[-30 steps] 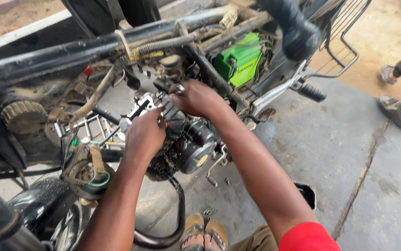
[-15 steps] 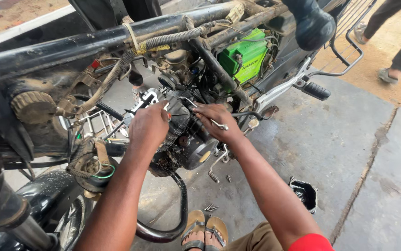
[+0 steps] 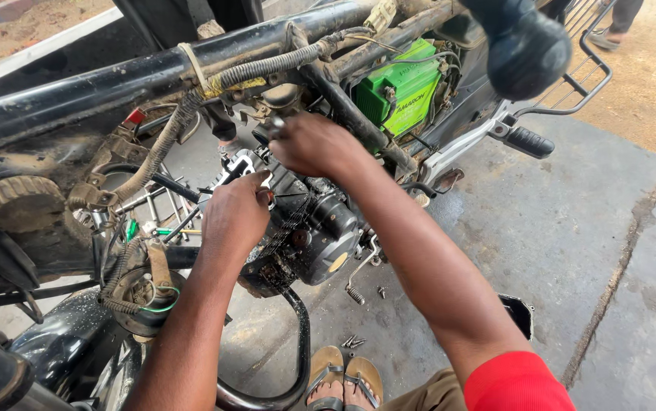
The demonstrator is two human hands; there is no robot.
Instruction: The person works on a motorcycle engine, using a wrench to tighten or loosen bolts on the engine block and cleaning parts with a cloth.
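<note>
A stripped motorcycle stands in front of me, its dirty black engine (image 3: 320, 236) hanging under the black frame tube (image 3: 115, 84). My left hand (image 3: 236, 211) lies on the top of the engine, fingers curled over a silver metal part there. Higher up, just under the frame and left of the green battery (image 3: 400, 91), my right hand (image 3: 316, 144) is closed around a small metal piece. What exactly that piece is stays hidden by my fingers.
A bent black exhaust pipe (image 3: 297, 342) runs below the engine near my sandalled feet (image 3: 343, 377). Several loose screws (image 3: 354, 341) lie on the concrete. A black tray (image 3: 522, 316) sits by my right arm. A footpeg (image 3: 529, 142) sticks out right; another person's foot (image 3: 609, 38) is at the far top.
My right hand has risen from the engine's side to the spot under the frame by the battery. My left hand has stayed on the engine top.
</note>
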